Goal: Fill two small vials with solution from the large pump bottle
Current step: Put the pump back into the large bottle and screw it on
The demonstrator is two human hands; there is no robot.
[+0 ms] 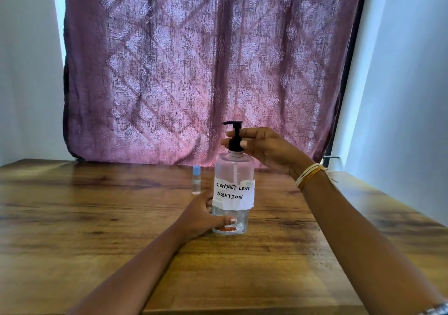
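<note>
The large clear pump bottle (pixel 234 174) stands upright in the middle of the wooden table (pixel 97 217), with a white label reading "contact lens solution". My left hand (pixel 206 214) wraps around its lower part. Fingers of my right hand (pixel 264 148) close on the black pump collar just below the nozzle head. One small clear vial (pixel 196 180) with a light blue cap stands upright just behind and left of the bottle, apart from it. I see no second vial; it may be hidden behind the bottle or my hands.
A purple patterned curtain (pixel 206 72) hangs behind the table's far edge. White walls stand on both sides. A dark metal bracket (pixel 331 157) sticks out at the far right corner of the table.
</note>
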